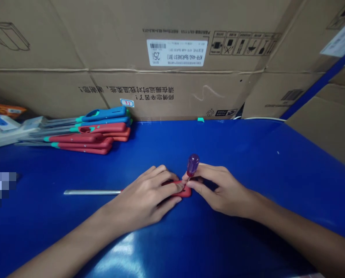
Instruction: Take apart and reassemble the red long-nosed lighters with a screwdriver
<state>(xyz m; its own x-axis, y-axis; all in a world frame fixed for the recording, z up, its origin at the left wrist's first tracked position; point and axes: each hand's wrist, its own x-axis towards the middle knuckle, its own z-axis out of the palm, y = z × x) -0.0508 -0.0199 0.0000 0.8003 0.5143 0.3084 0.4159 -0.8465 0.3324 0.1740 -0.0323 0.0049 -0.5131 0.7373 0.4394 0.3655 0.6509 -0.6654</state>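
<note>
My left hand (pixel 151 197) lies over the red handle (pixel 185 191) of a long lighter-like tool, fingers pressed down on it. The tool's silver metal rod (pixel 91 192) sticks out to the left across the blue table (pixel 247 162). My right hand (pixel 215 189) pinches a small screwdriver with a purple handle (pixel 192 164), held upright with its tip down at the red handle's end. Both hands meet at the table's middle.
A stack of similar tools with red, orange and blue handles (pixel 94 131) lies at the back left, beside flat white packages (pixel 4 129). Large cardboard boxes (pixel 172 58) wall off the back and right side. A small green piece (pixel 200 119) sits at the boxes' foot.
</note>
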